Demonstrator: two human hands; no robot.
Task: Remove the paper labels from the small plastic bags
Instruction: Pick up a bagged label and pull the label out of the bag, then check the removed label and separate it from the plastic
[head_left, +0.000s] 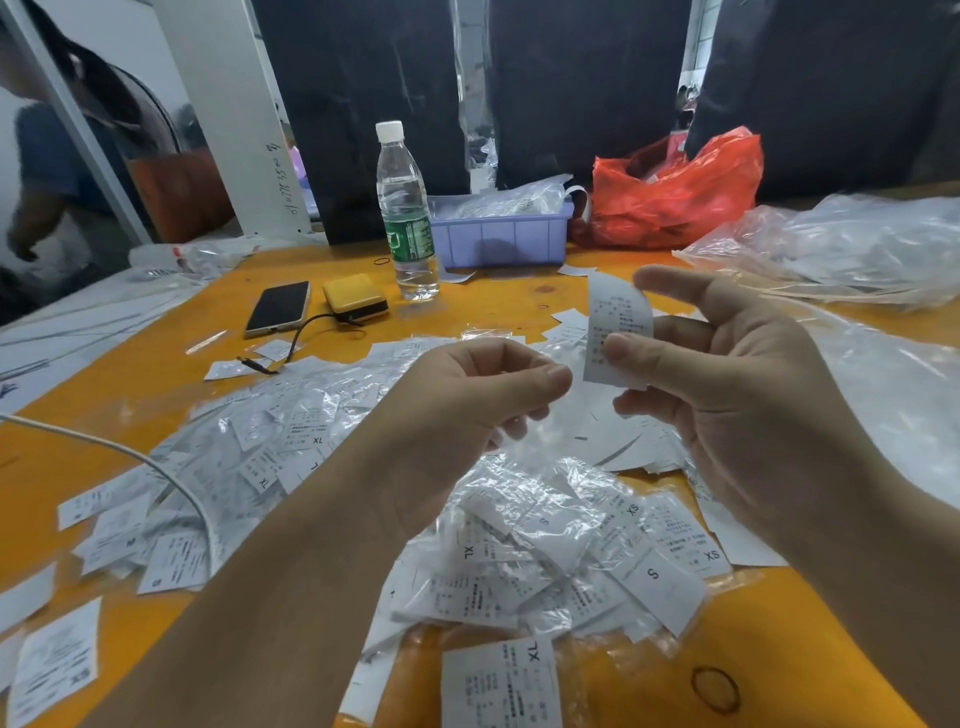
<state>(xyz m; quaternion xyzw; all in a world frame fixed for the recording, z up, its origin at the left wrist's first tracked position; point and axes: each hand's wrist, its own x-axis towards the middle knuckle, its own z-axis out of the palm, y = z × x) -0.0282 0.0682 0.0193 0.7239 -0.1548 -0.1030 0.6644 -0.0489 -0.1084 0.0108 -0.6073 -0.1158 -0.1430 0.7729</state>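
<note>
The right hand (737, 374) pinches a printed paper label (618, 332), its long axis upright, its print too small to read; the left hand (467, 410) grips a clear small plastic bag (511, 441). Below, heaped labels (571, 551) marked XS, S and XL cover the orange table (779, 649).

Both forearms reach in from the bottom of the frame. Left hand (467, 415), centre, has fingers curled with thumb meeting forefinger in a pinch. Right hand (737, 395), centre right, palm leftward, thumb pressed against fingers (670, 283), pinching.
</note>
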